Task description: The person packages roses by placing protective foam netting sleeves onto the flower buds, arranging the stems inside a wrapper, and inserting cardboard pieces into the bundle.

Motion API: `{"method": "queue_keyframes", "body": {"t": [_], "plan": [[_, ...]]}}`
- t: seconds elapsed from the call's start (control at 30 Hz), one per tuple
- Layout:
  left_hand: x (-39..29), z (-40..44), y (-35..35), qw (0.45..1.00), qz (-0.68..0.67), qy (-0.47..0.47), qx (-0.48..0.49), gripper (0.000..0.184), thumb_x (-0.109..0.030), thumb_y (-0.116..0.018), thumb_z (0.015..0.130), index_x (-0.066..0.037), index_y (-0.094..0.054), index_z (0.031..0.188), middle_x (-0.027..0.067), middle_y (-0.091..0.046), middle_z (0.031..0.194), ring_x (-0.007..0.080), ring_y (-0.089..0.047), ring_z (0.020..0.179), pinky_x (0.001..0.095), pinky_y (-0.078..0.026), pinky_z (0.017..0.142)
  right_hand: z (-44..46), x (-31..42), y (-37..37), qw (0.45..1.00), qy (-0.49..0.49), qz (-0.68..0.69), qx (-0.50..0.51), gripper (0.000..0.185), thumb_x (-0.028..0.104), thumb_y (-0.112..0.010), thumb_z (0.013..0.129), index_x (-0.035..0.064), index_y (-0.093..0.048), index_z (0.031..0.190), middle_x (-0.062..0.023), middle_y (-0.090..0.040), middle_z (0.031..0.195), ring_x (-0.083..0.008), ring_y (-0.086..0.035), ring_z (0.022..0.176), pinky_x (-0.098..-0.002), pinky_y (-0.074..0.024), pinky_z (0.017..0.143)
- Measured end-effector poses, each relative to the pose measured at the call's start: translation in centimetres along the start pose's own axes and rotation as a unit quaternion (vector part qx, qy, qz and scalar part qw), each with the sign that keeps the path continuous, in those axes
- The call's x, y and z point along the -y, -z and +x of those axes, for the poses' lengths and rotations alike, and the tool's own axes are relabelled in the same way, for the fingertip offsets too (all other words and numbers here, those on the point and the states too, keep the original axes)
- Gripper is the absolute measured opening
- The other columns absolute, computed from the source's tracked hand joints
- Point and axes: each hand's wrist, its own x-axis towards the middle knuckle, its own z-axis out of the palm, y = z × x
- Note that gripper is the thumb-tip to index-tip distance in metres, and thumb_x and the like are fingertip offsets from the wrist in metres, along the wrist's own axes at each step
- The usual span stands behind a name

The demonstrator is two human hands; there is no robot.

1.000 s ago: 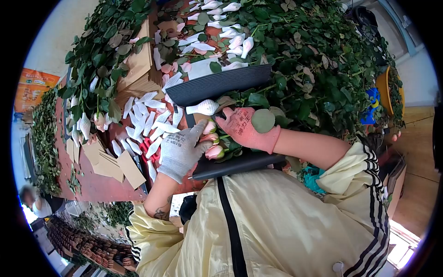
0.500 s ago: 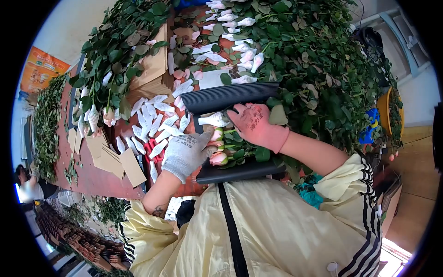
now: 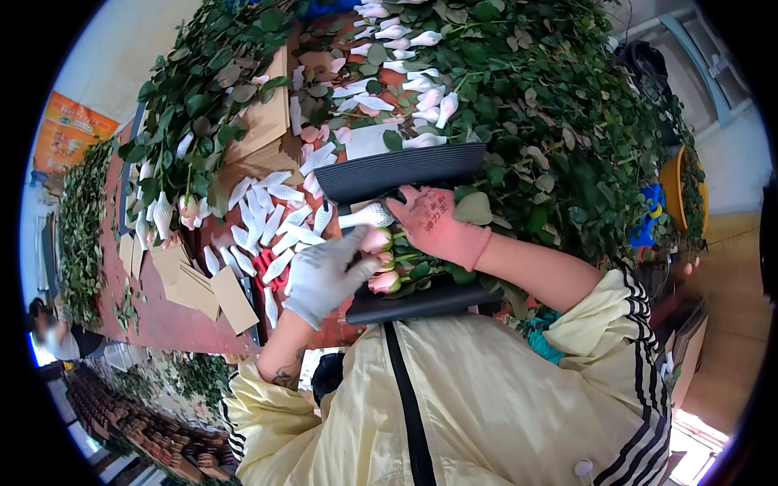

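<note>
My left hand (image 3: 320,275), in a pale grey glove, is open, thumb spread from slightly blurred fingers. It is beside several pink rosebuds, and its fingertips overlap the uppermost bud (image 3: 377,240). The lowest bud (image 3: 385,282) lies just right of my thumb. My right hand (image 3: 438,227), in a pink printed glove, is closed at the neck of a rose in a white foam net (image 3: 367,215); its stem is hidden under the palm and leaves. These roses lie between the raised ribbed black flap (image 3: 401,172) and the padded black near edge (image 3: 413,306) of a holder.
Loose white foam nets (image 3: 267,211) cover the red table (image 3: 130,312) left of the holder. Cardboard pieces (image 3: 233,300) lie beyond them. Netted roses (image 3: 425,99) are lined up behind the flap, and thick leafy stems (image 3: 551,146) fill the right side.
My left hand has loosened and drawn slightly left, its fingers and thumb parting beside the rosebuds. My right hand stays at the netted rose's neck. The view has shifted slightly.
</note>
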Motion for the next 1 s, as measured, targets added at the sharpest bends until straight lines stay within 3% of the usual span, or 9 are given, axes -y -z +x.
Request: {"method": "queue_keyframes", "body": {"t": [0.1, 0.17, 0.27, 0.4, 0.67, 0.77, 0.83, 0.93, 1.0], "plan": [[2.6, 0.1, -1.2, 0.974, -0.151, 0.031, -0.165, 0.041, -0.027, -0.062, 0.086, 0.001, -0.057, 0.115, 0.0099, -0.061, 0.073, 0.0178, -0.057, 0.061, 0.0306, -0.045, 0.058, 0.5, 0.4, 0.7, 0.999, -0.015, -0.005, 0.046, 0.032, 0.016, -0.056, 0.074, 0.0083, -0.057, 0.106, -0.016, -0.056, 0.105, -0.0297, -0.061, 0.085, -0.0414, -0.0488, 0.07], [3.2, 0.4, -2.3, 0.917, -0.349, 0.1, -0.167, 0.029, -0.024, -0.061, 0.088, 0.002, -0.059, 0.101, 0.004, -0.056, 0.067, 0.0109, -0.052, 0.059, 0.0266, -0.042, 0.055, 0.7, 0.5, 0.9, 0.994, -0.039, -0.003, 0.101, 0.036, 0.017, -0.059, 0.073, 0.0083, -0.057, 0.108, -0.0178, -0.055, 0.11, -0.0312, -0.06, 0.089, -0.0414, -0.049, 0.073], [6.6, 1.2, -5.4, 0.874, -0.435, 0.138, -0.165, 0.026, -0.024, -0.061, 0.089, 0.001, -0.057, 0.083, -0.0008, -0.05, 0.062, 0.006, -0.044, 0.058, 0.0243, -0.038, 0.052, 0.6, 0.4, 0.6, 0.995, -0.031, 0.008, 0.091, 0.033, 0.016, -0.056, 0.075, 0.008, -0.058, 0.107, -0.0175, -0.055, 0.109, -0.031, -0.06, 0.089, -0.0415, -0.049, 0.073], [5.6, 2.6, -4.9, 0.93, -0.327, 0.131, -0.108, 0.027, -0.021, -0.061, 0.089, -0.002, -0.056, 0.07, -0.0031, -0.047, 0.059, 0.0062, -0.04, 0.056, 0.025, -0.036, 0.05, 0.2, 0.4, 0.6, 0.999, 0.006, -0.034, 0.015, 0.023, 0.015, -0.051, 0.078, 0.0068, -0.055, 0.099, -0.0151, -0.055, 0.102, -0.0267, -0.06, 0.088, -0.0376, -0.0485, 0.068], [6.7, 1.7, -4.3, 0.868, -0.449, 0.146, -0.151, 0.027, -0.026, -0.059, 0.091, -0.003, -0.058, 0.076, -0.0049, -0.047, 0.06, 0.0046, -0.038, 0.054, 0.0218, -0.032, 0.048, 0.5, 0.2, 0.6, 0.994, -0.039, -0.02, 0.096, 0.019, 0.014, -0.05, 0.08, 0.0066, -0.054, 0.097, -0.0148, -0.056, 0.098, -0.0269, -0.06, 0.087, -0.0375, -0.0491, 0.068], [10.8, -1.0, -0.8, 0.811, -0.505, 0.219, -0.198, 0.024, -0.025, -0.055, 0.093, -0.003, -0.06, 0.087, -0.0037, -0.05, 0.066, 0.0039, -0.041, 0.056, 0.0201, -0.033, 0.049, 0.4, -0.5, -0.1, 0.995, -0.035, -0.005, 0.095, 0.035, 0.017, -0.054, 0.079, 0.0062, -0.053, 0.112, -0.0158, -0.054, 0.111, -0.0301, -0.058, 0.096, -0.0407, -0.0492, 0.078], [12.4, -2.3, 0.7, 0.851, -0.418, 0.279, -0.155, 0.022, -0.024, -0.056, 0.092, -0.002, -0.06, 0.091, -0.0018, -0.054, 0.072, 0.0049, -0.045, 0.061, 0.0203, -0.037, 0.054, 0.7, -0.1, 0.6, 0.985, -0.044, 0.008, 0.164, 0.038, 0.018, -0.056, 0.077, 0.0081, -0.054, 0.114, -0.0155, -0.052, 0.113, -0.0299, -0.057, 0.098, -0.0401, -0.0491, 0.078], [9.9, -2.9, 1.2, 0.945, -0.203, 0.167, -0.193, 0.023, -0.018, -0.063, 0.085, 0.0, -0.062, 0.1, 0.0055, -0.064, 0.083, 0.0117, -0.057, 0.071, 0.0243, -0.045, 0.062, 0.5, 0.2, -0.4, 0.999, -0.013, -0.045, 0.009, 0.026, 0.017, -0.049, 0.083, 0.0081, -0.055, 0.107, -0.0165, -0.056, 0.102, -0.0274, -0.062, 0.081, -0.037, -0.0502, 0.068], [5.3, -2.7, 2.4, 0.967, -0.132, 0.114, -0.186, 0.027, -0.017, -0.067, 0.079, -0.001, -0.064, 0.101, 0.01, -0.066, 0.089, 0.0172, -0.061, 0.074, 0.0268, -0.047, 0.064, 0.6, 0.6, 0.0, 0.998, -0.02, -0.043, 0.048, 0.028, 0.017, -0.049, 0.084, 0.0088, -0.055, 0.11, -0.0167, -0.056, 0.104, -0.0276, -0.063, 0.082, -0.0374, -0.0505, 0.067]]}}
